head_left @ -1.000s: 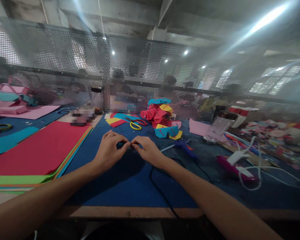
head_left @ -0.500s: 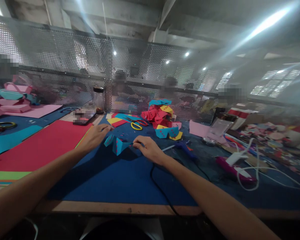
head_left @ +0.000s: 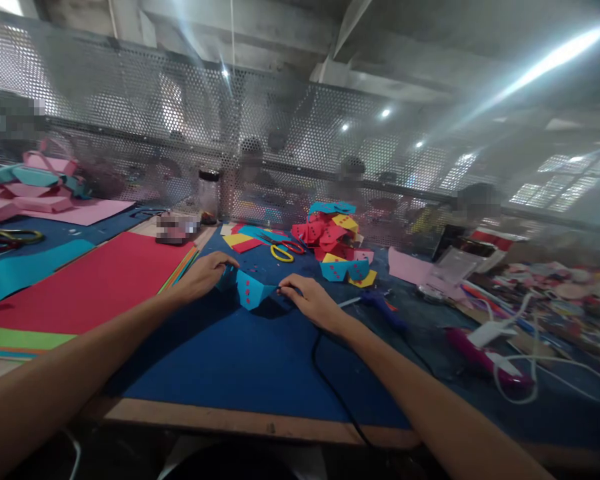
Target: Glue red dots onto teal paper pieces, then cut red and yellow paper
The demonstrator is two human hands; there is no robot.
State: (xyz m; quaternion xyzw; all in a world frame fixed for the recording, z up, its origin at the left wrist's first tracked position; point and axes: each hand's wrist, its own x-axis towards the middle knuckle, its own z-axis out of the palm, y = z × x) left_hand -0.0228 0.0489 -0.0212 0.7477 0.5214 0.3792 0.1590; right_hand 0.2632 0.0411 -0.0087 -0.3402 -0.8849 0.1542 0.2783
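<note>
A blue folded paper piece with red dots [head_left: 251,291] stands a little above the blue mat, between my two hands. My right hand [head_left: 307,301] pinches its right tip between thumb and fingers. Closed on the left part of the piece is my left hand [head_left: 207,275], its fingers bent over the top edge and hiding some of it. Behind my hands lie yellow-and-red-handled scissors [head_left: 283,252]. A heap of similar red, blue and yellow folded paper pieces [head_left: 330,233] rises beyond my right hand.
Red paper sheets [head_left: 95,283] are stacked at left, beside a phone [head_left: 177,229] and a lidded jar [head_left: 209,197]. A blue glue gun [head_left: 383,308] with a black cord lies right, near a magenta power strip [head_left: 485,353]. A perforated metal screen [head_left: 280,120] closes the back.
My left hand has come onto the left part of the blue paper piece, whose dotted face now turns more toward me. My right hand keeps its pinch. The view has shifted slightly.
</note>
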